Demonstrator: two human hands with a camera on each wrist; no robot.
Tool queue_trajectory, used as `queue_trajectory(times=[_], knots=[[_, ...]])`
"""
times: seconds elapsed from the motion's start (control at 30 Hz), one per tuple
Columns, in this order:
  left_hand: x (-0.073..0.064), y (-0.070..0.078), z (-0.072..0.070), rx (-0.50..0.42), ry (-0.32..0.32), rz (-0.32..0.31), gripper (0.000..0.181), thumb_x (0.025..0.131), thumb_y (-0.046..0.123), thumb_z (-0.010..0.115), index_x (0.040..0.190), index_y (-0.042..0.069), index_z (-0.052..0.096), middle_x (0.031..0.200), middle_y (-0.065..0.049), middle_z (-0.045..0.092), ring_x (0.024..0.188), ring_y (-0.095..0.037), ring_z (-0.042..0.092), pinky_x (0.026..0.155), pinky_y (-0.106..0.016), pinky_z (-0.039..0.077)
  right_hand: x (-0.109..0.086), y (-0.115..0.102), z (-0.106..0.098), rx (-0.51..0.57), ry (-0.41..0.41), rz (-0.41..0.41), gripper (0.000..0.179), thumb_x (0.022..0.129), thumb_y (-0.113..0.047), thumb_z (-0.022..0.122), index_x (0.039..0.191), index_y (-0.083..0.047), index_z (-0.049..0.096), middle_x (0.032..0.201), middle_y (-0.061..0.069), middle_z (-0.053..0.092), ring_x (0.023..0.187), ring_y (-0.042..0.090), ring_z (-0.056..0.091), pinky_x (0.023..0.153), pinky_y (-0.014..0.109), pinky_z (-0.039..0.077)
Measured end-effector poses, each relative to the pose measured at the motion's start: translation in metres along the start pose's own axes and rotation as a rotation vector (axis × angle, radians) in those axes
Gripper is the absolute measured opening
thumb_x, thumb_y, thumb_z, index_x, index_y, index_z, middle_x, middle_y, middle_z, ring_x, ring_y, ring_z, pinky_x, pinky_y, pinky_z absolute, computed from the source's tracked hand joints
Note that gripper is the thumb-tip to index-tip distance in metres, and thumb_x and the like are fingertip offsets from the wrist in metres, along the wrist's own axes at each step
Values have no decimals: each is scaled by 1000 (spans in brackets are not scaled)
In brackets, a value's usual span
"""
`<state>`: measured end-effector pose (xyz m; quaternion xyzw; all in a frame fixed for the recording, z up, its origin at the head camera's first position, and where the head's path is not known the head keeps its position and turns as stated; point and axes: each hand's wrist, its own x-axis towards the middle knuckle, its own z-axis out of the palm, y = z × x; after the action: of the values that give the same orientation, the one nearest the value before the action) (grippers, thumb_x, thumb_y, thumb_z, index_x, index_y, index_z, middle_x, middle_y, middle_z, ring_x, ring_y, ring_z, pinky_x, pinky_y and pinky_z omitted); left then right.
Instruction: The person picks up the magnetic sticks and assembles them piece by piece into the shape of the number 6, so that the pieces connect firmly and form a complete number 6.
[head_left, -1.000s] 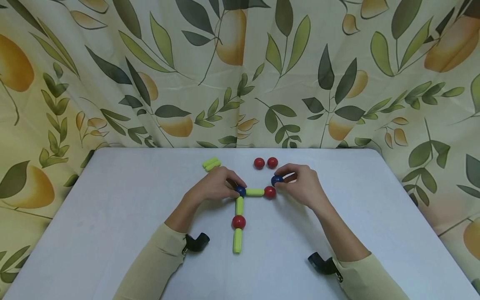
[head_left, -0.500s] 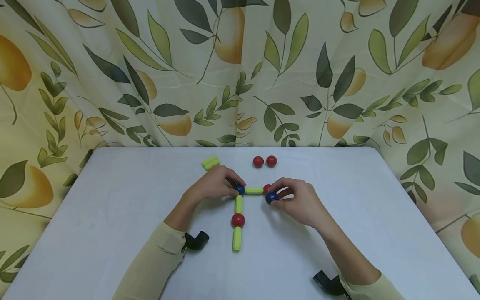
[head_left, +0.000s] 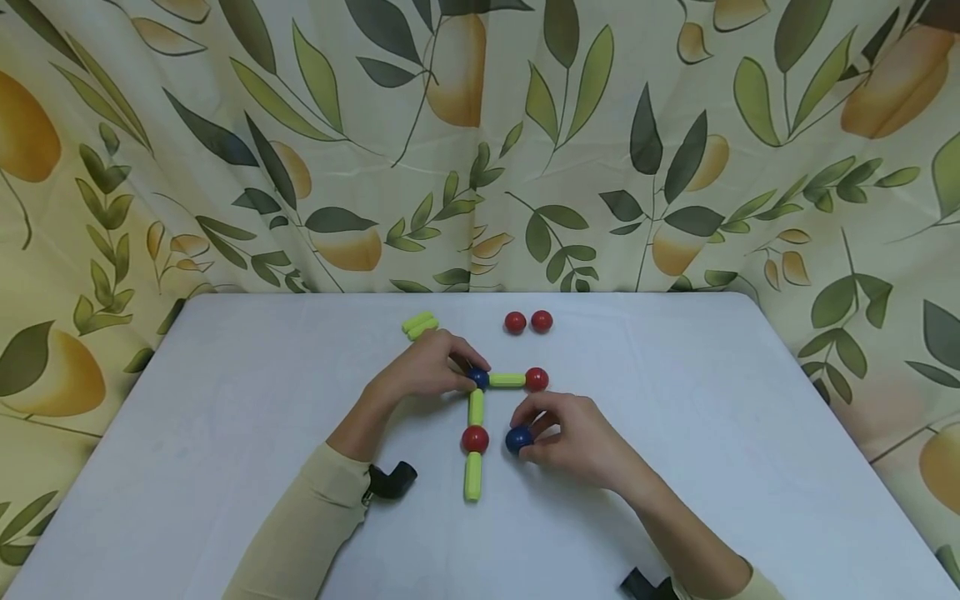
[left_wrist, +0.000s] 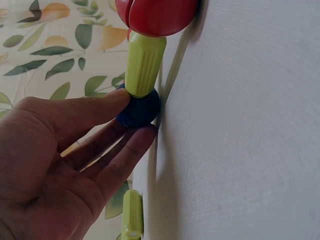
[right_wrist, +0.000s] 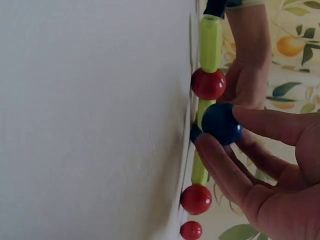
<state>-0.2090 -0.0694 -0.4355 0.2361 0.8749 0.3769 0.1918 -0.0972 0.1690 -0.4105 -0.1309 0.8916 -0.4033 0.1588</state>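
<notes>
My left hand (head_left: 431, 367) pinches a blue ball (left_wrist: 140, 109) at the corner of a joined shape on the table. From that corner, a yellow-green rod (head_left: 507, 380) runs right to a red ball (head_left: 537, 379). Another rod (head_left: 476, 407) comes toward me to a second red ball (head_left: 475, 439), with a further rod (head_left: 472, 477) beyond it at the near end. My right hand (head_left: 573, 437) pinches a loose blue ball (head_left: 518, 440) between thumb and fingers, right of the near red ball. In the right wrist view this held ball (right_wrist: 221, 124) overlaps the joined rods.
Two loose red balls (head_left: 515, 322) lie at the back of the white table (head_left: 262, 433). Loose yellow-green rods (head_left: 420, 325) lie behind my left hand. A patterned curtain (head_left: 420, 167) hangs behind the table's far edge.
My right hand has carried its blue ball toward me and left, from beside the right red ball to near the nearer one. The left hand has stayed on the corner ball.
</notes>
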Motion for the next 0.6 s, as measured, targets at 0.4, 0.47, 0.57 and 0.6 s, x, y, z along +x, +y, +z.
queue_trajectory(times=[0.4,0.47,0.57,0.6], knots=[[0,-1,-1,-8,-4,9,25,90,8,81,113,17,82,111,2,77,98,-12,70,94,-31,57,-5,-8,8,-44,-150,-35,23,83,-8,86,101,-17,76,96,-4,72,88,15,68,74,22,58],[-1,-1,-1,-10,-5,7,25,90,8,81,113,17,82,111,2,77,98,-12,70,94,-32,57,-6,-10,9,-30,-174,-36,23,83,-8,87,102,-16,76,96,-4,72,89,16,67,74,23,59],[-1,-1,-1,-11,-4,8,25,89,8,81,112,17,82,111,2,77,97,-12,70,94,-32,57,-8,-12,9,-17,-208,-49,24,82,-8,87,103,-14,77,96,-4,73,88,17,67,74,24,59],[0,-1,-1,-12,-3,9,25,89,8,81,112,17,82,111,2,77,97,-12,70,94,-32,57,-9,-13,9,-12,-219,-56,25,82,-7,87,103,-14,77,96,-4,73,88,17,67,75,24,60]])
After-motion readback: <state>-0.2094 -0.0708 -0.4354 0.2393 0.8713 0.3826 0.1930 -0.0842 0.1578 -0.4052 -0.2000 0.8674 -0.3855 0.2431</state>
